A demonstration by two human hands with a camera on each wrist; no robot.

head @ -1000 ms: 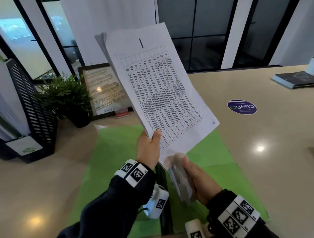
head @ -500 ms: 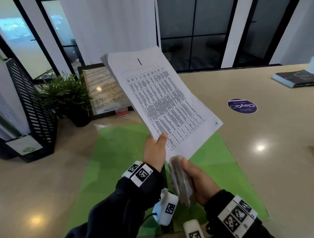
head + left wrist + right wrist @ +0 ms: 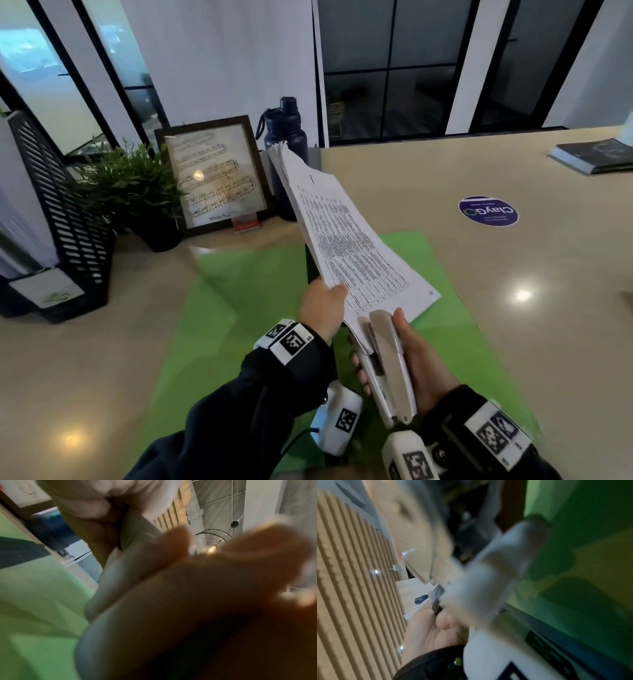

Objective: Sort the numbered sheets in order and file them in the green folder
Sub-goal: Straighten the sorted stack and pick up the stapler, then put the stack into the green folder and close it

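In the head view my left hand (image 3: 322,305) grips the near edge of a stack of printed sheets (image 3: 346,240), thumb on top. The stack slants up and away over the open green folder (image 3: 239,291), which lies flat on the table. The top sheet shows a table of text and a short dark mark near its far end. My right hand (image 3: 421,356) is wrapped round a beige stapler (image 3: 387,359) whose mouth sits over the stack's near corner. The left wrist view gives only blurred fingers (image 3: 205,588) and the green folder (image 3: 34,601). The right wrist view shows the blurred stapler (image 3: 488,581).
A black file rack (image 3: 61,222), a potted plant (image 3: 137,192), a framed sheet (image 3: 212,171) and a dark bottle (image 3: 284,137) stand along the back left. A round purple sticker (image 3: 488,210) and a book (image 3: 596,156) lie on the table at the right.
The stack has tipped down and away from upright toward the table, uncovering the bottle behind it. Both hands keep their holds, and the stapler stays at the near corner.
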